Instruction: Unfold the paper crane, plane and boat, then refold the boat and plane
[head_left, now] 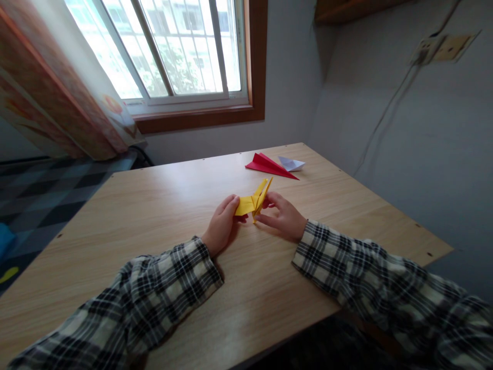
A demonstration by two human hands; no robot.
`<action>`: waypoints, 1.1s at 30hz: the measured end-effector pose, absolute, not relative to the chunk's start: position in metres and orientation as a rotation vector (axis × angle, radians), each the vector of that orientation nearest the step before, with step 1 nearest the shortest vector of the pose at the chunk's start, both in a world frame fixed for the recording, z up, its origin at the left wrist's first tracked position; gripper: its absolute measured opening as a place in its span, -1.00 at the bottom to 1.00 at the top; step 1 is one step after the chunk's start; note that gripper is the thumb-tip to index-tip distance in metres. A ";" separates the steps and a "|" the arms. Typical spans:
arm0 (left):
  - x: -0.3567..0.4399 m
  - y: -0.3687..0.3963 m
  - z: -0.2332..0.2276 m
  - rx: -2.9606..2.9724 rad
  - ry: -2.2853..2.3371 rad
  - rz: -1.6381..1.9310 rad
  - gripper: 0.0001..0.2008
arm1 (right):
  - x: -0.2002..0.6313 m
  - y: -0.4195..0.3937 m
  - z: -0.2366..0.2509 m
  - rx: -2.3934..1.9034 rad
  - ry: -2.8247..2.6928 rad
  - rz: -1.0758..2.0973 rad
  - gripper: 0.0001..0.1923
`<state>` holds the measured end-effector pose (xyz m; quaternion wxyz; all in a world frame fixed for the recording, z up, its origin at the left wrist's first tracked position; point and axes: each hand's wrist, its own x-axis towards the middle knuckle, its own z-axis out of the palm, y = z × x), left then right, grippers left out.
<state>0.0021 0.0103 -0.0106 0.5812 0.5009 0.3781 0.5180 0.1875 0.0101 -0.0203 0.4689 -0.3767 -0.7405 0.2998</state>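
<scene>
A folded piece of yellow paper (245, 205) is held just above the table, with narrow points sticking up and a flat flap toward the left. My left hand (223, 222) pinches that flap, thumb on top and fingers underneath. On the other side, my right hand (284, 215) has its thumb and fingers bent around the upright folded part; the exact fingertip contact is partly hidden. Beyond the hands, a red paper plane (269, 165) lies on the table beside a small white paper boat (291, 164).
The wooden table (162, 205) reaches toward a window (173, 51) and a grey wall. A curtain (57, 77) hangs at the left above a checked dark surface (42, 205). On the right wall, a cable runs down from a socket (427, 49).
</scene>
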 end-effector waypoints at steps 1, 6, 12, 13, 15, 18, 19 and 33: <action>0.002 0.011 -0.011 1.165 0.880 1.218 -0.76 | 0.188 0.010 -0.020 -0.920 -1.826 0.722 -0.63; 0.002 0.012 -0.011 1.163 0.876 1.231 -0.76 | 0.189 0.012 -0.021 -0.922 -1.870 0.695 -0.63; 0.002 0.012 -0.009 1.153 0.906 1.203 -0.74 | 0.188 0.009 -0.018 -0.935 -1.875 0.814 -0.63; 0.002 0.012 -0.009 1.151 0.905 1.198 -0.74 | 0.188 0.009 -0.018 -0.941 -1.863 0.856 -0.60; 0.001 0.012 -0.010 1.149 0.902 1.195 -0.74 | 0.187 0.008 -0.019 -0.947 -1.830 0.944 -0.55; 0.001 0.011 -0.011 1.140 0.898 1.198 -0.74 | 0.186 0.008 -0.021 -0.878 -1.779 1.094 -0.53; 0.001 0.011 -0.011 1.137 0.899 1.199 -0.75 | 0.186 0.008 -0.021 -0.840 -1.763 1.147 -0.52; 0.002 0.010 -0.010 1.149 0.901 1.218 -0.74 | 0.189 0.009 -0.015 -0.805 -1.318 1.546 -0.42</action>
